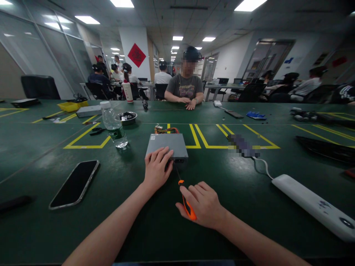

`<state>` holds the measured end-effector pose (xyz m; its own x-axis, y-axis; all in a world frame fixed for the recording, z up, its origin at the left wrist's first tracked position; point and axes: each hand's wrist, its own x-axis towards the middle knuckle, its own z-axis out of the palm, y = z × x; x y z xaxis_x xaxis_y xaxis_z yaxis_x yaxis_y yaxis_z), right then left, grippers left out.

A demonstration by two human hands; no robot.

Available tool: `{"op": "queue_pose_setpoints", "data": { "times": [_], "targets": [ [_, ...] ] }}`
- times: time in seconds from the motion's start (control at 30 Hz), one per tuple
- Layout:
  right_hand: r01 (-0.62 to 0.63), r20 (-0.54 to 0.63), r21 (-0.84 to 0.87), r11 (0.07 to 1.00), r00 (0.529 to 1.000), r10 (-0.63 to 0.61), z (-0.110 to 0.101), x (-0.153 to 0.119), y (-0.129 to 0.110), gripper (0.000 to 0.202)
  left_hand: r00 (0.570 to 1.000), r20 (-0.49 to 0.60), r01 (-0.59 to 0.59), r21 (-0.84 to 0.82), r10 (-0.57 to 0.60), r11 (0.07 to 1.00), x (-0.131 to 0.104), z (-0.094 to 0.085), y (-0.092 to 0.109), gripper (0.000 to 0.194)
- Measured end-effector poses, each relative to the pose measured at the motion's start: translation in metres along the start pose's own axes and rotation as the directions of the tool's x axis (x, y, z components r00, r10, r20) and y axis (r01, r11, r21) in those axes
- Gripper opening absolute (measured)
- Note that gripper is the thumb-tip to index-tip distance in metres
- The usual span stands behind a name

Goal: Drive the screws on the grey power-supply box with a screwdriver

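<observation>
A grey metal box (168, 143), with a bundle of coloured wires (167, 130) at its far side, lies flat on the green table (116, 221). My left hand (157, 168) rests on the box's near left part, its fingers spread over the top and the thumb at the front face. An orange and black screwdriver (189, 208) is held in my right hand (203, 205), its thin shaft pointing up and left to the front face of the box. Where exactly the tip touches is too small to tell.
Left of the box stand a water bottle (115, 127) and a metal bowl (128, 118); a phone (74, 184) lies nearer. A white power strip (310, 205) is at right. Across the table sits a person (185, 87), hands on the surface.
</observation>
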<state>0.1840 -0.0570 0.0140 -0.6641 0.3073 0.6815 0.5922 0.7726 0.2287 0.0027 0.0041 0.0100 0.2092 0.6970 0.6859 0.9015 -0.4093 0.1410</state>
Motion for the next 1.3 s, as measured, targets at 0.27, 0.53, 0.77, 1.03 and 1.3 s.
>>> {"op": "queue_pose_setpoints", "data": {
  "times": [0.27, 0.53, 0.77, 1.03, 1.3],
  "targets": [
    [0.178, 0.03, -0.002, 0.984, 0.984, -0.178, -0.007, -0.004, 0.016, 0.013, 1.0, -0.001, 0.003, 0.001, -0.003, 1.0, 0.0, 0.0, 0.0, 0.034],
    [0.254, -0.129, 0.013, 0.967, 0.96, -0.25, -0.006, -0.022, 0.036, 0.011, 1.0, 0.004, -0.01, 0.023, 0.009, 1.0, 0.001, 0.0, 0.0, 0.034],
    [0.192, -0.159, 0.011, 0.981, 0.969, -0.188, -0.008, -0.029, 0.036, 0.01, 1.0, 0.022, -0.023, 0.032, 0.022, 0.999, 0.002, 0.001, -0.002, 0.035],
    [0.124, -0.16, 0.015, 0.992, 0.98, -0.12, -0.011, -0.025, 0.036, 0.008, 1.0, 0.015, -0.022, 0.032, 0.022, 0.999, 0.002, 0.001, -0.003, 0.036],
    [0.12, -0.142, 0.01, 0.993, 0.983, -0.117, -0.012, -0.021, 0.033, 0.008, 1.0, -0.002, -0.028, 0.019, 0.028, 0.999, 0.002, 0.003, -0.002, 0.038]
  ]
}}
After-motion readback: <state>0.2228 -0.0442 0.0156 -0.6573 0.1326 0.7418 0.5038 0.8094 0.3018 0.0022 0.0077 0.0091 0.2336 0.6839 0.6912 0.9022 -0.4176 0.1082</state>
